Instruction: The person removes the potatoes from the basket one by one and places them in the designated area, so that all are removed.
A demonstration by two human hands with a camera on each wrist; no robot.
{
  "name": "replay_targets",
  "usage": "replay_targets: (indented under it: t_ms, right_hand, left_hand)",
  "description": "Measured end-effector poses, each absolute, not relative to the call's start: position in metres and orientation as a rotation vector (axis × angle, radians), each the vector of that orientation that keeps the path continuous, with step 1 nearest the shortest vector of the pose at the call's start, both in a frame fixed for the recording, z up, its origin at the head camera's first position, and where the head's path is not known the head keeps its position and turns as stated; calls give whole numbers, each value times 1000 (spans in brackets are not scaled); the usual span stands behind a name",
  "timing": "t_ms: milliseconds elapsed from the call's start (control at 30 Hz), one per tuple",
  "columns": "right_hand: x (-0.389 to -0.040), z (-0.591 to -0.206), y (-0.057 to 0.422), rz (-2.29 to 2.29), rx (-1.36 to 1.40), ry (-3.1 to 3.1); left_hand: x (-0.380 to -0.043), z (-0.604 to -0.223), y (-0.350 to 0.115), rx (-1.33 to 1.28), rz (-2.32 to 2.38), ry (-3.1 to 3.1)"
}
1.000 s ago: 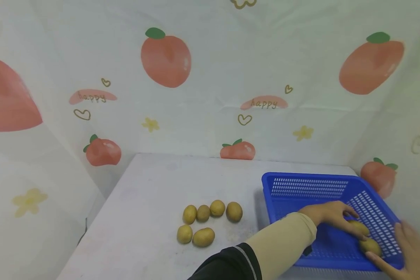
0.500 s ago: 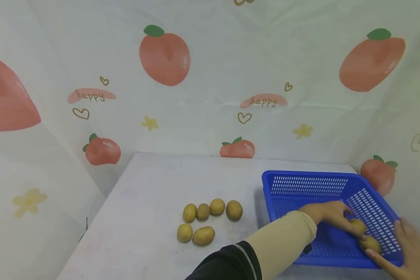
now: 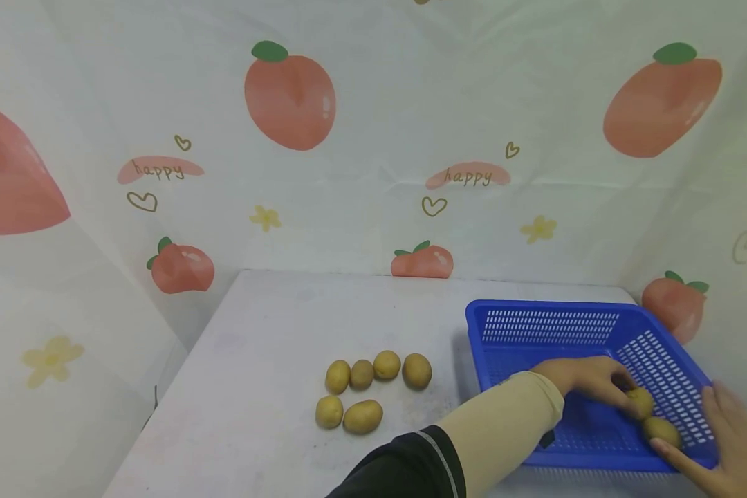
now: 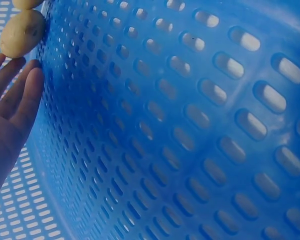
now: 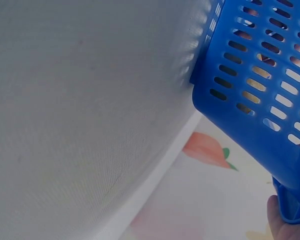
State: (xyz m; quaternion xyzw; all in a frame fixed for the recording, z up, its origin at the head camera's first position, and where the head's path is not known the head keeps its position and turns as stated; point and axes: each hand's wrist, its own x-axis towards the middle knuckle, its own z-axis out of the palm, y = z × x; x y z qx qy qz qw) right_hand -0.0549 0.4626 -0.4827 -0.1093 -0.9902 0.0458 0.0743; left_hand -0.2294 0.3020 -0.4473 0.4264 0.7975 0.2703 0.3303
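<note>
In the head view my left hand reaches down into a blue plastic basket at the right of the table. Its fingers are at the left side of a yellow-brown potato. A second potato lies nearer, close to the basket's right front corner. The left wrist view has the fingertips of that hand, fairly straight, right at the underside of a potato. My right hand holds the basket's right front corner, thumb over the rim; in the right wrist view, part of this hand shows at the rim.
Several potatoes lie in two loose rows on the white table, left of the basket. A white cloth with peach prints hangs behind the table and along the sides. My left sleeve crosses the basket's front rim.
My left fingers have drawn slightly left, away from between the two potatoes, so more of both shows. The right hand has stayed at the basket's corner. The head view has shifted slightly.
</note>
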Motion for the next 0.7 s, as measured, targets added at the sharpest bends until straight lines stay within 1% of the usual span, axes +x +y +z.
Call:
replay_targets:
  t_ms: [467,700]
  right_hand:
    - [-54,-488,464,178,-264,-2909]
    - [-54,-488,462,173,-303,-2925]
  left_hand:
    - [-227,-447,301,1147,675,2048]
    - [-224,-445,299,1131,703,2029]
